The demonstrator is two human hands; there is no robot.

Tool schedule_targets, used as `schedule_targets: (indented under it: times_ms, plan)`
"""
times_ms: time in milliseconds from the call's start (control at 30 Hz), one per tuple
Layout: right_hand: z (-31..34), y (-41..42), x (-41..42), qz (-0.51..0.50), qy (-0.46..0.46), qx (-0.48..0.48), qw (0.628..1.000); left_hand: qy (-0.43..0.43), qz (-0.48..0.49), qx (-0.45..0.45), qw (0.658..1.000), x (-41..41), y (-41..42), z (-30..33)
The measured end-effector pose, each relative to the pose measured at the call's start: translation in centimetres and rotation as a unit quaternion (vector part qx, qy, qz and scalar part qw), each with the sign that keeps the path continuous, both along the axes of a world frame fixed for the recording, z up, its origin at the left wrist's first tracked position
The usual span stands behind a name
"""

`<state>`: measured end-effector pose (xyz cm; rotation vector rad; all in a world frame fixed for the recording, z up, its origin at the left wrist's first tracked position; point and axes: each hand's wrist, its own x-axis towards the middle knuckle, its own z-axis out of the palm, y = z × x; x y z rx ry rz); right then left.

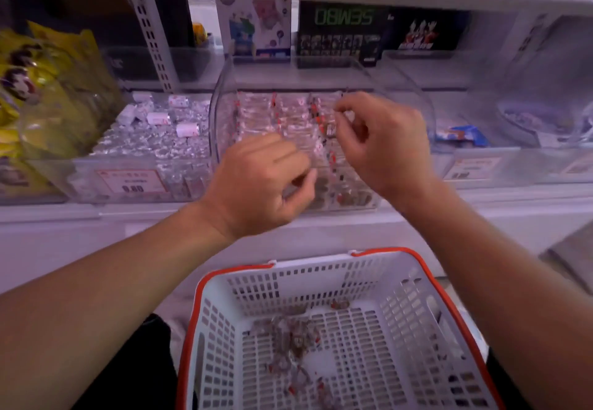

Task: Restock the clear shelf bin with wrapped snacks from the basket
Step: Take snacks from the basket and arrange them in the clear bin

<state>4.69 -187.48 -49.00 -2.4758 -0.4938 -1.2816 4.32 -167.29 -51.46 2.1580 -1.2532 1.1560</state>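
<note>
Left hand [260, 185] is hovering at the clear shelf bin's [221, 114] near edge, fingers curled, contents not discernible. Right hand [382, 140] is pinching a wrapped snack [331, 129] over the rows already in the bin. White basket [401, 287] is sitting near, below, holding a few loose snacks [295, 342].

We see soft, even indoor light with a slight purple tint. Glare sits on the clear shelf bin [221, 95]. Both hands look a little blurred, and the shelf lines bend at the edges.
</note>
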Motion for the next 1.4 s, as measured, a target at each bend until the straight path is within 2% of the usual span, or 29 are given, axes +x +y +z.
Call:
schedule_targets:
  times_ms: [33,67,100,133,167,200,233,267,300,333,400,433,500,533,567,633,733,800,867,933,967,1033,1133,1200,1300,1400]
  plan:
    - [-2.9,0.0,-2.0,0.014,-0.032,0.063,0.997,-0.003,-0.025,0.038,0.999,-0.9,0.3,-1.7]
    - [-6.4,0.0,-3.5,0.01,-0.028,0.109,0.994,0.03,-0.029,0.096,0.995,-1.7,0.5,-3.6]
    - [-10.2,-0.1,-4.7,-0.002,0.028,0.131,0.991,0.096,-0.014,0.177,0.979,-2.5,0.9,-5.9]
    - [-14.1,-0.2,-5.5,-0.013,0.152,0.125,0.98,0.184,0.03,0.28,0.942,-3.3,1.3,-8.3]
    - [-17.9,-0.3,-6.2,-0.021,0.329,0.082,0.941,0.272,0.089,0.373,0.883,-3.9,1.8,-10.8]
    - [-21.8,-0.4,-7.3,-0.015,0.503,0.006,0.864,0.358,0.147,0.415,0.823,-4.5,2.4,-13.4]
    - [-25.2,-0.5,-8.5,-0.005,0.634,-0.055,0.771,0.442,0.198,0.414,0.771,-5.2,3.1,-16.2]
    - [-28.2,-0.8,-9.9,-0.007,0.717,-0.086,0.691,0.522,0.242,0.383,0.723,-5.9,3.7,-19.0]
    - [-30.7,-1.1,-11.2,-0.021,0.763,-0.093,0.639,0.592,0.275,0.341,0.677,-6.7,4.2,-21.8]
    - [-32.6,-1.4,-12.4,-0.04,0.786,-0.082,0.611,0.654,0.29,0.302,0.63,-7.7,4.4,-24.4]
    - [-35.7,-1.5,-14.1,-0.063,0.807,-0.057,0.585,0.752,0.292,0.246,0.538,-9.4,4.0,-29.0]
    - [-36.9,-1.3,-14.5,-0.068,0.818,-0.051,0.569,0.782,0.293,0.222,0.503,-9.9,3.5,-30.8]
    - [-38.9,-0.5,-14.7,-0.086,0.829,-0.015,0.552,0.806,0.311,0.183,0.469,-10.2,2.4,-33.5]
    - [-39.8,0.0,-14.8,-0.098,0.819,0.0,0.565,0.802,0.318,0.18,0.472,-10.2,1.8,-34.6]
    - [-40.6,0.6,-14.9,-0.099,0.801,0.0,0.59,0.79,0.319,0.187,0.489,-10.2,1.1,-35.5]
    - [-42.1,2.2,-15.3,-0.075,0.768,-0.02,0.636,0.755,0.311,0.213,0.537,-10.8,-0.3,-37.0]
    - [-43.4,2.6,-14.8,-0.101,0.742,0.004,0.663,0.7,0.347,0.232,0.579,-12.1,-2.2,-38.6]
    - [-43.4,1.5,-13.4,-0.172,0.722,0.086,0.665,0.678,0.372,0.245,0.585,-12.9,-3.1,-39.2]
    - [-43.0,0.2,-11.7,-0.219,0.669,0.188,0.685,0.661,0.385,0.263,0.588,-13.2,-3.7,-39.8]
    - [-42.6,-0.4,-10.1,-0.199,0.591,0.325,0.711,0.653,0.396,0.254,0.593,-13.1,-3.8,-40.0]
    - [-42.4,-0.3,-9.5,-0.17,0.572,0.362,0.716,0.658,0.396,0.237,0.595,-13.1,-3.8,-39.9]
    - [-42.2,0.4,-8.4,-0.123,0.603,0.349,0.707,0.681,0.387,0.169,0.599,-12.9,-3.6,-39.9]
    - [-42.7,1.8,-7.8,-0.099,0.649,0.322,0.682,0.73,0.363,0.072,0.575,-13.1,-3.3,-39.7]
    - [-43.1,2.4,-7.5,-0.126,0.663,0.292,0.677,0.724,0.35,0.095,0.587,-13.2,-3.2,-39.5]
    - [-43.1,2.4,-7.1,-0.139,0.691,0.318,0.634,0.7,0.353,0.152,0.602,-13.4,-3.2,-39.4]
    - [-43.0,2.0,-7.5,-0.155,0.698,0.256,0.65,0.683,0.357,0.19,0.608,-13.2,-3.5,-39.7]
